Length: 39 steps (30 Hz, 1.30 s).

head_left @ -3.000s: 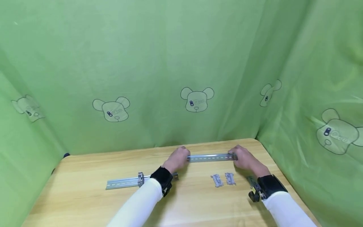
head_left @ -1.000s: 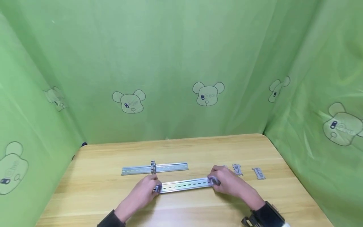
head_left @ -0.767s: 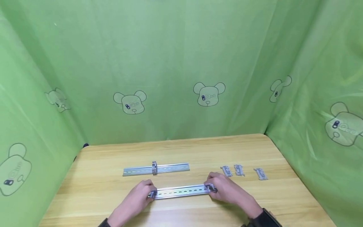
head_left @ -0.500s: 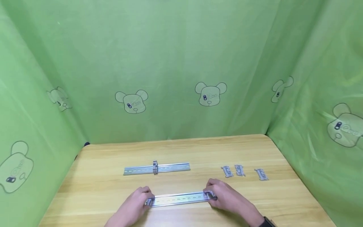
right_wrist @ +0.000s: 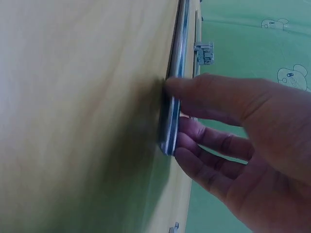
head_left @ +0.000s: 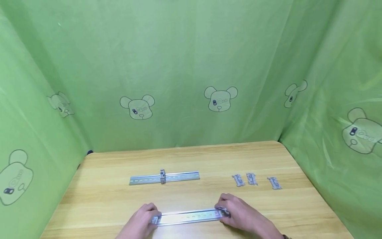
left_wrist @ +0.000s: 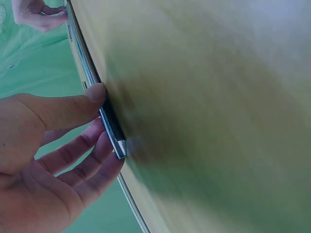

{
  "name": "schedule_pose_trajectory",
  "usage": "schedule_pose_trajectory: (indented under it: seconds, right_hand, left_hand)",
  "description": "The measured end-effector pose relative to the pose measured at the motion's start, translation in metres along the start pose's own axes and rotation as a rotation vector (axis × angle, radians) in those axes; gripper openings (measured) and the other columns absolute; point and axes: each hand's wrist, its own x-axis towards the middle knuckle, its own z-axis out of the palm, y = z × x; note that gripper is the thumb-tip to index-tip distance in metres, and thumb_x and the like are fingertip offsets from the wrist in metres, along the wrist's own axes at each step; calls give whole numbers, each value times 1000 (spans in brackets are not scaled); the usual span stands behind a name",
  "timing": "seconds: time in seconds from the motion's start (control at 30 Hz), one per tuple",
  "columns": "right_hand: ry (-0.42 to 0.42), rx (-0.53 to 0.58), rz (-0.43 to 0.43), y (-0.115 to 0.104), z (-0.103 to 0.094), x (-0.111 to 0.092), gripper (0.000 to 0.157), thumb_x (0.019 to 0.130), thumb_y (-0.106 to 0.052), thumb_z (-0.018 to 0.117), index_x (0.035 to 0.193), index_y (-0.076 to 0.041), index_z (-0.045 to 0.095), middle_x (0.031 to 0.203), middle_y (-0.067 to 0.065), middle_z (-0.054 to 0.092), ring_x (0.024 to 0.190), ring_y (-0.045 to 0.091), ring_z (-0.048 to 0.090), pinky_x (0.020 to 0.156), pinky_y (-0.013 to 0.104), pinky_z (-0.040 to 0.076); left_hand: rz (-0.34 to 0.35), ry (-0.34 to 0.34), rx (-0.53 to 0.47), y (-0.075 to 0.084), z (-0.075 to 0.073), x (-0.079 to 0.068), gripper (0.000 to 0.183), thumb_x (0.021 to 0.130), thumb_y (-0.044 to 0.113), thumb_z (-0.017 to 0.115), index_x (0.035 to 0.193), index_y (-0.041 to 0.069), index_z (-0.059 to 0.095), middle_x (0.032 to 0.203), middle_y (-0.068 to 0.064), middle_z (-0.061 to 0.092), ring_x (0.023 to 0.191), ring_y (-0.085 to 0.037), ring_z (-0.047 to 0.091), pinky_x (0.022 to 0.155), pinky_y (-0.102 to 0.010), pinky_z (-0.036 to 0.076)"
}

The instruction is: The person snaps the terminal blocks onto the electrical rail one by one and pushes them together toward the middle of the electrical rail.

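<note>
A slotted metal DIN rail [head_left: 188, 217] lies crosswise near the front of the table in the head view. My left hand [head_left: 141, 219] grips its left end, thumb on the near edge and fingers on the far edge. At the other end my right hand [head_left: 241, 212] holds the rail the same way. The left wrist view shows the left thumb and fingers pinching the rail [left_wrist: 90, 68]. In the right wrist view, the right thumb and fingers hold the rail's end [right_wrist: 172, 116]. Whether the rail touches the table throughout is hard to tell.
Farther back on the wooden table [head_left: 104, 205] lies a second DIN rail [head_left: 182, 176] with upright grey terminal blocks [head_left: 162, 176] clipped near its middle. To the right lie three loose grey terminal blocks [head_left: 251, 179]. Green curtains [head_left: 179, 66] stand behind and beside the table.
Both hands have brought the held rail from the back right of the table to the front middle. Over the last second it has come closer to me. The second rail stays put.
</note>
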Motion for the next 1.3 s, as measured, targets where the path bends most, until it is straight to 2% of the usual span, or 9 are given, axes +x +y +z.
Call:
schedule_pose_trajectory:
  seconds: [0.1, 0.27, 0.37, 0.5, 0.77, 0.97, 1.2, 1.3]
  right_hand:
    - [73, 4, -10, 13, -13, 1, 33, 81, -14, 75, 112, -4, 71, 105, 5, 67, 91, 18, 65, 81, 32, 62]
    - [188, -71, 74, 58, -40, 7, 48, 75, -4, 78, 122, 0, 65, 118, 14, 65, 103, 30, 63, 89, 43, 59]
    - [170, -129, 106, 82, -50, 11, 57, 71, -6, 82, 124, 4, 62, 122, 19, 62, 106, 35, 61, 91, 49, 57]
    - [98, -160, 101, 100, -54, 15, 61, 69, -10, 85, 123, 8, 61, 123, 26, 59, 109, 40, 58, 93, 55, 54]
    - [33, -119, 88, 106, -58, 24, 55, 67, -4, 84, 117, 7, 65, 112, 20, 62, 98, 33, 62, 86, 48, 59]
    - [-5, -90, 86, 108, -58, 30, 50, 69, -3, 83, 115, 7, 66, 108, 17, 63, 94, 30, 62, 83, 45, 60]
    - [8, -91, 60, 107, -52, 32, 43, 70, -6, 82, 108, 5, 68, 102, 13, 64, 88, 25, 62, 77, 40, 62]
    - [30, -84, 67, 102, -47, 31, 44, 69, -10, 83, 109, 4, 67, 102, 12, 64, 87, 23, 62, 76, 38, 62]
  left_hand:
    - [-6, 0, -12, -1, 0, -2, 33, 71, 11, 81, 103, 7, 75, 97, -1, 65, 90, -21, 62, 81, -40, 61]
    - [-9, 18, -34, -5, 0, -5, 34, 72, 13, 81, 105, 6, 75, 100, 0, 64, 92, -20, 61, 81, -39, 61]
    - [-15, 24, -49, -8, -1, -7, 33, 73, 13, 81, 105, 6, 74, 101, 1, 64, 93, -19, 61, 81, -38, 61]
    - [-16, 29, -79, -10, -3, -8, 32, 73, 11, 81, 104, 5, 74, 100, 1, 65, 92, -18, 63, 81, -37, 62]
    - [-25, 15, -101, -11, -6, -6, 27, 77, 8, 78, 104, 8, 74, 99, 4, 65, 93, -16, 63, 82, -38, 61]
    - [-41, 20, -109, -12, -7, -5, 27, 76, 8, 79, 103, 9, 75, 99, 4, 66, 92, -16, 63, 82, -36, 62]
    - [-14, 40, -86, -14, -5, -6, 24, 75, 7, 79, 98, 12, 75, 97, 5, 66, 90, -15, 62, 81, -35, 61]
    - [-4, 48, -77, -14, -3, -6, 23, 74, 7, 79, 96, 12, 75, 95, 6, 65, 89, -14, 62, 80, -35, 62]
